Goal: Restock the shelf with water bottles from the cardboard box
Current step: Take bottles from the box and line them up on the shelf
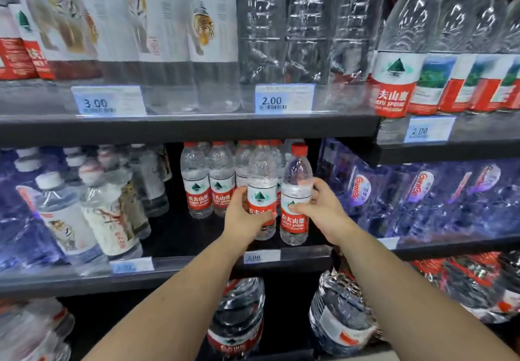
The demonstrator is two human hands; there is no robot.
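Note:
On the middle shelf (197, 262) I hold two clear water bottles with red caps and red labels. My left hand (243, 220) grips the left bottle (261, 180) around its label. My right hand (320, 208) grips the right bottle (297, 180) from its right side. Both bottles stand upright near the shelf's front edge, side by side. Behind them stand several more of the same red-labelled bottles (197, 186) in rows. The cardboard box is out of view.
White-capped tiger-label bottles (112, 208) stand left of the gap, blue-wrapped packs (422, 191) to the right. The upper shelf (183, 127) hangs close above the bottle caps. Large bottles (236, 321) sit on the shelf below. A price tag (261, 256) marks the front edge.

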